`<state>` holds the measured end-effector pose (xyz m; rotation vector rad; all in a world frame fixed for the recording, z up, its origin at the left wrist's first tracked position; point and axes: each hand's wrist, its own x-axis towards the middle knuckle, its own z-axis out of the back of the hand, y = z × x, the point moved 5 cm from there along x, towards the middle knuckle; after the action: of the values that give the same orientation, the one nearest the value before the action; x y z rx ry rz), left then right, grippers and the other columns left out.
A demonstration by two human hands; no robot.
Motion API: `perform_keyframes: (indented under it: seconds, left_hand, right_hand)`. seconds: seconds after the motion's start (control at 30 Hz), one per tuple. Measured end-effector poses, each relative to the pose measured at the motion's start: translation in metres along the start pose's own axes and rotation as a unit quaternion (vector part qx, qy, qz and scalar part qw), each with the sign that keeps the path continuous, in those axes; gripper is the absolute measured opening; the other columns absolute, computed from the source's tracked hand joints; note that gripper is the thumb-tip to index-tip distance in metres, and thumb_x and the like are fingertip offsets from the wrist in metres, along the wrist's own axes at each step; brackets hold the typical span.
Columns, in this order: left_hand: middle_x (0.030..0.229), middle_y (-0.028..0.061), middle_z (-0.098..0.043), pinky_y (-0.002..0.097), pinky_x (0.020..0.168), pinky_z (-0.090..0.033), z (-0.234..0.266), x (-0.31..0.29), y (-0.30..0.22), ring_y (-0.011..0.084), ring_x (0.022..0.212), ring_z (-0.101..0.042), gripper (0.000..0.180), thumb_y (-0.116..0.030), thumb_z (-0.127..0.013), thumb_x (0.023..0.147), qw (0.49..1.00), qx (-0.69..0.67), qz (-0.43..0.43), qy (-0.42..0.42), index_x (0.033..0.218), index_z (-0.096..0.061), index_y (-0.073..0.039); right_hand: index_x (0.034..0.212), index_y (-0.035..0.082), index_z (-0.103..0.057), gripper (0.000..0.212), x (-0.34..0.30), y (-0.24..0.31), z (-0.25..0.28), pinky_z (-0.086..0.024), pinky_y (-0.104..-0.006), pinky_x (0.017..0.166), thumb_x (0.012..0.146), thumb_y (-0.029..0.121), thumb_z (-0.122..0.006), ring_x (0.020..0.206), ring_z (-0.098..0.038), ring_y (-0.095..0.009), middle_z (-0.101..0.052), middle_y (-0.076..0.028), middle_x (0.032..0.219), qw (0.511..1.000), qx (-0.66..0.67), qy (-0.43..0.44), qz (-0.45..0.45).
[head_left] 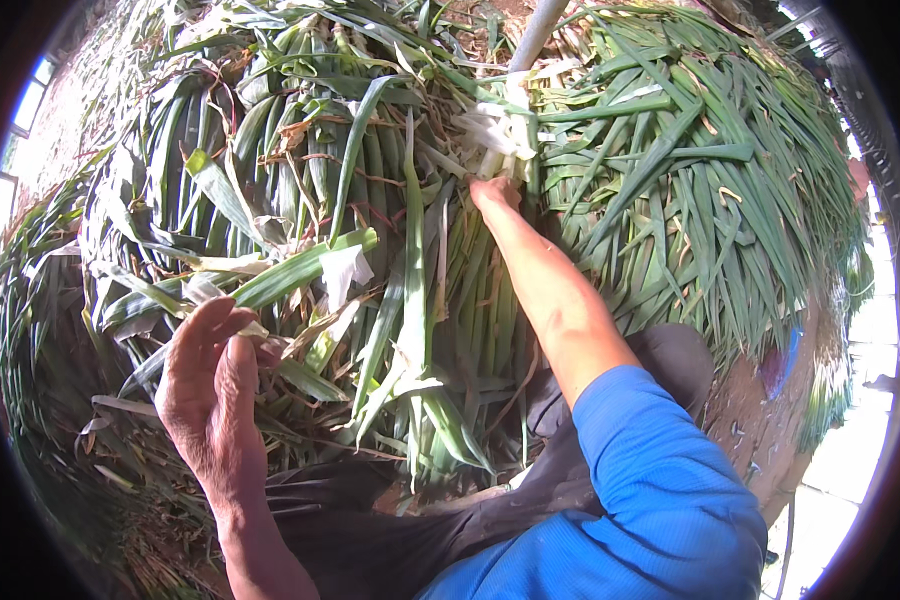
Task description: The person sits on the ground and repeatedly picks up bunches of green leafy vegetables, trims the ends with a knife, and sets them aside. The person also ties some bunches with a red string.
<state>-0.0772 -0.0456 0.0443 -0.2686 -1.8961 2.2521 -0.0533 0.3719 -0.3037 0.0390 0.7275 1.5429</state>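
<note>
My right hand point(495, 192) reaches forward to the middle of the pile, its fingers closed around the pale lower stems of some green onions point(510, 135); the fingertips are partly hidden among the stalks. Raised at the left, my left hand point(213, 385) has its thumb and bent fingers apart, with nothing visible in it. Just beyond its fingers lies a loose broad green leaf point(310, 268) with a torn whitish skin point(345, 272) hanging from it. Limp stripped leaves point(410, 350) droop over the stalks between my two arms.
A large heap of green onions point(700, 170) rises at the right, with another layered stack point(300, 130) at the left. A grey pole point(538, 35) stands at the far middle. My dark-trousered legs point(400, 530) are folded close against the pile. Brown ground point(755, 430) shows at the right.
</note>
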Motion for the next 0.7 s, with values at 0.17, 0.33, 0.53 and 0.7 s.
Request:
perform_keyframes:
  seconds: [0.17, 0.33, 0.53, 0.7]
  left_hand:
    - [0.106, 0.0129, -0.069, 0.0287, 0.077, -0.054, -0.011, 0.006, -0.002, 0.0158, 0.082, -0.067, 0.034, -0.01, -0.066, 0.097, 0.997, -0.048, 0.042, 0.048, 0.126, -0.06, 0.006]
    - [0.105, 0.0117, -0.069, 0.0277, 0.077, -0.054, -0.018, 0.003, -0.002, 0.0144, 0.083, -0.066, 0.036, -0.011, -0.068, 0.097, 0.998, -0.036, 0.031, 0.044, 0.127, -0.059, 0.006]
    - [0.1, 0.007, -0.071, 0.0251, 0.077, -0.052, -0.039, 0.014, 0.002, 0.0102, 0.084, -0.066, 0.029, -0.001, -0.065, 0.094, 0.995, 0.038, -0.027, 0.086, 0.123, -0.063, 0.002]
    - [0.107, 0.0092, -0.069, 0.0281, 0.082, -0.054, -0.021, 0.003, 0.004, 0.0138, 0.088, -0.067, 0.031, -0.01, -0.066, 0.096, 0.992, 0.108, -0.015, 0.069, 0.124, -0.062, 0.002]
  right_hand:
    - [0.125, -0.004, -0.063, 0.083, 0.041, -0.038, -0.015, -0.052, -0.0413, 0.091, 0.068, 0.053, -0.085, 0.1, -0.066, -0.032, -0.068, -0.018, 0.12, 0.964, 0.213, 0.156, 0.021]
    - [0.116, -0.006, -0.066, 0.063, 0.027, 0.007, 0.003, -0.053, -0.0431, 0.096, 0.074, 0.04, -0.077, 0.112, -0.067, -0.035, -0.067, -0.027, 0.122, 0.998, 0.037, 0.012, 0.049]
    - [0.089, -0.002, -0.068, 0.029, 0.117, -0.052, 0.006, -0.052, -0.0387, 0.06, 0.073, 0.021, -0.075, 0.068, -0.064, -0.025, -0.066, -0.016, 0.084, 0.979, 0.183, 0.056, 0.064]
    - [0.075, 0.002, -0.063, 0.018, -0.006, -0.032, 0.016, -0.046, -0.0334, 0.053, 0.07, 0.015, -0.074, 0.053, -0.054, -0.02, -0.058, -0.006, 0.068, 0.855, 0.436, 0.27, 0.079]
